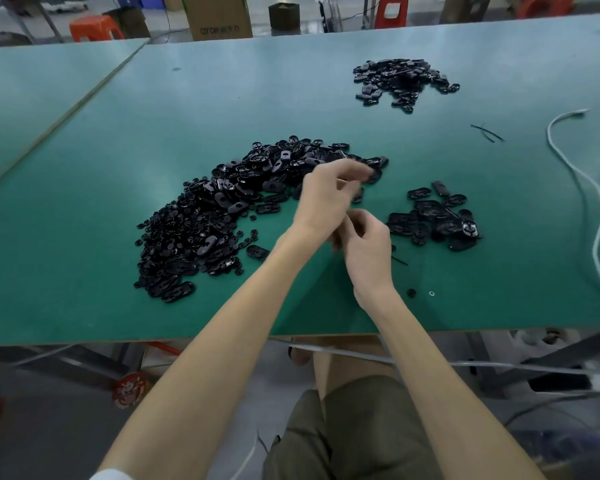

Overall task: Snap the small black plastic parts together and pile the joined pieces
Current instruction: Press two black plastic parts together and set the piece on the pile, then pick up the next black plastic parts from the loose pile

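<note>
Black plastic parts (219, 216) heaped mid green counter (101, 150), smaller pile (433, 220) just right of the hands. Left hand (329, 195) blurred at heap edge, right hand (364, 251) curled; can't tell what either pinches. Risk: a hasty grab fumbles a part and scatters the heap

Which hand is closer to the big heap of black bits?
Left. The left hand is over the right end of the big heap; the right hand sits closer to the person, off it.
</note>
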A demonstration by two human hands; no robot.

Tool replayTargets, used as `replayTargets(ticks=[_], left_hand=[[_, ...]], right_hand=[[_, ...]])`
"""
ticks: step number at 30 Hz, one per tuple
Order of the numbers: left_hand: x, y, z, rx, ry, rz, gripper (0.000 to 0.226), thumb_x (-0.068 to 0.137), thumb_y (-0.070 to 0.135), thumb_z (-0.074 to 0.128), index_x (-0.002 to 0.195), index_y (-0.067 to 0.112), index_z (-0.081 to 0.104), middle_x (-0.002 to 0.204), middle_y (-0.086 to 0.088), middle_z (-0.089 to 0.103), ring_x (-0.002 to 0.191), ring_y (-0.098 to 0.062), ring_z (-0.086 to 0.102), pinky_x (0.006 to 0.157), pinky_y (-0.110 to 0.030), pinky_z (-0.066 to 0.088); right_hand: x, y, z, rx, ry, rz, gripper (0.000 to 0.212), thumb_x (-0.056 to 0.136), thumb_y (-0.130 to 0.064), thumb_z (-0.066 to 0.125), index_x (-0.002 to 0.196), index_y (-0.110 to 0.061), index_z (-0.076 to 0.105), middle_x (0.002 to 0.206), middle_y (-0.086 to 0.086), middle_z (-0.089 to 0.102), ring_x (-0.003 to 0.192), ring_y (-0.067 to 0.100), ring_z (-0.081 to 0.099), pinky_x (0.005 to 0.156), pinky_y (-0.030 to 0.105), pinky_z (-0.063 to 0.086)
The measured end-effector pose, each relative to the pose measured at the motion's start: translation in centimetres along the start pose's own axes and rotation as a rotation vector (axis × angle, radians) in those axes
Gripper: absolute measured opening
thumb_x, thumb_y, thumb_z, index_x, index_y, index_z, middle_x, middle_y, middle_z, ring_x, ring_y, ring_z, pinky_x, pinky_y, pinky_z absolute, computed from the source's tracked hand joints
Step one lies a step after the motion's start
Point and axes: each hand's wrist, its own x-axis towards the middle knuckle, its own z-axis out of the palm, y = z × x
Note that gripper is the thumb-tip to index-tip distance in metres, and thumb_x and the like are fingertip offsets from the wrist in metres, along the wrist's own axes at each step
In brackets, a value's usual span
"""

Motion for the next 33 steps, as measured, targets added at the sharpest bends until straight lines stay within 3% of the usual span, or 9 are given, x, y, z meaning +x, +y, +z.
replayTargets(ticks=[3, 7, 17, 23, 28, 33], left_hand=[[-0.1, -2.5, -2.0, 0.388, 0.036, -0.047, 0.027, 0.096, 0.006, 0.066, 0.12, 0.016, 0.074, 0.119, -0.003, 0.069, 0.107, -0.018, 0.061, 0.099, -0.035, 0.049], [-0.6, -4.2, -3.0, 0.579, -0.048, -0.037, 0.025, 0.099, 0.021, 0.067, 0.123, 0.019, 0.075, 0.126, -0.006, 0.064, 0.12, -0.028, 0.049, 0.106, -0.04, 0.037], [-1.8, -4.3, -3.2, 0.566, 0.022, -0.025, 0.021, 0.099, 0.03, 0.066, 0.116, 0.02, 0.074, 0.111, 0.0, 0.068, 0.113, -0.024, 0.052, 0.098, -0.035, 0.028], [-2.6, -4.5, -3.6, 0.551, 0.051, -0.058, 0.025, 0.103, 0.036, 0.061, 0.11, 0.017, 0.075, 0.111, -0.004, 0.063, 0.114, -0.026, 0.049, 0.095, -0.035, 0.025], [-3.5, -4.6, -4.3, 0.639, -0.029, -0.008, 0.031, 0.094, 0.044, 0.071, 0.118, 0.025, 0.075, 0.118, 0.001, 0.061, 0.117, -0.021, 0.047, 0.097, -0.036, 0.023], [-4.2, -4.7, -4.0, 0.661, 0.037, 0.07, 0.027, 0.102, 0.039, 0.061, 0.117, 0.022, 0.076, 0.116, 0.002, 0.06, 0.115, -0.019, 0.047, 0.094, -0.034, 0.021]], right_hand=[[-0.1, 0.0, 0.1, -0.005, 0.014, -0.007, 0.018, 0.104, -0.015, 0.058, 0.095, -0.011, 0.074, 0.073, -0.003, 0.072, 0.062, 0.008, 0.062, 0.06, 0.029, 0.052], [-0.1, -0.1, 0.1, 0.016, 0.019, -0.013, 0.018, 0.104, -0.012, 0.057, 0.096, -0.011, 0.073, 0.08, 0.0, 0.072, 0.064, 0.007, 0.065, 0.06, 0.025, 0.053], [-0.2, -0.2, 0.1, 0.022, 0.033, -0.002, 0.019, 0.105, -0.011, 0.056, 0.096, -0.011, 0.073, 0.076, -0.004, 0.071, 0.063, 0.007, 0.065, 0.059, 0.023, 0.052], [-0.1, -0.1, 0.1, 0.025, 0.031, -0.001, 0.019, 0.105, -0.01, 0.055, 0.097, -0.009, 0.072, 0.074, -0.007, 0.072, 0.065, 0.006, 0.065, 0.06, 0.023, 0.052], [-0.1, -0.1, 0.1, 0.034, 0.028, -0.002, 0.02, 0.105, -0.009, 0.056, 0.094, -0.013, 0.072, 0.074, -0.006, 0.071, 0.064, 0.007, 0.065, 0.061, 0.023, 0.053], [-0.2, -0.1, 0.2, 0.055, 0.041, 0.008, 0.019, 0.105, -0.009, 0.055, 0.095, -0.011, 0.072, 0.078, -0.005, 0.072, 0.065, 0.006, 0.066, 0.059, 0.021, 0.052]])
